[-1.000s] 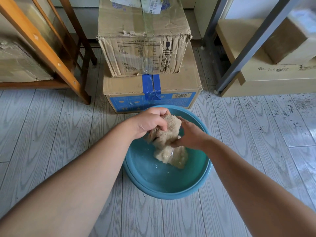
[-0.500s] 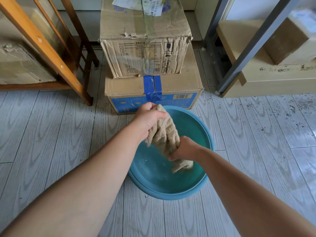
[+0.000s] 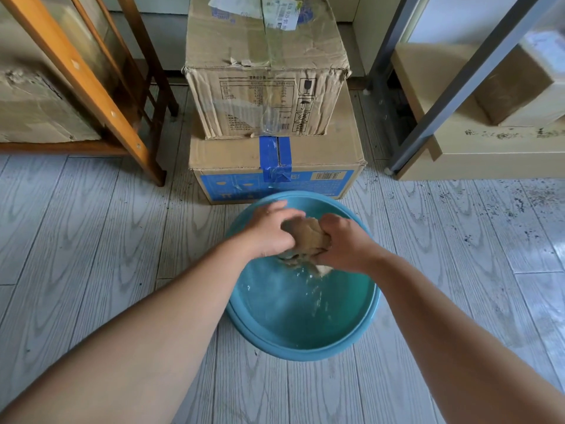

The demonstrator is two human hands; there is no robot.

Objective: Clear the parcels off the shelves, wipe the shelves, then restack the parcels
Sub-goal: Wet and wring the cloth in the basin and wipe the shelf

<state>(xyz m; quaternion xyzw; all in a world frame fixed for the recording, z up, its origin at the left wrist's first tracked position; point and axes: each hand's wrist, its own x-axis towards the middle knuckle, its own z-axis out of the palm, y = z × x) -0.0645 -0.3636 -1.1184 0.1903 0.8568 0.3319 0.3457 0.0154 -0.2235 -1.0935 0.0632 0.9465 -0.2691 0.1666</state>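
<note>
Hands (image 3: pixel 269 232) wring cloth (image 3: pixel 307 235) over basin (image 3: pixel 305 347), boxes (image 3: pixel 269 87) behind

**Both our hands wring together**

Our two bare forearms reach forward and converge toward the centre of view, the left coming up from seven o'clock, the right from four o'clock. Our left hand (image 3: pixel 269 232) is knuckles-up, fingers curled down and gripping the cloth (image 3: pixel 307 237). Our right hand (image 3: pixel 344 243) sits just beside it at three o'clock, its fingers likewise wrapped round the same bundle, thumb side toward the left hand. The two fists are nearly touching, wrists roughly level, both arms bare to the frame's edge.
</note>
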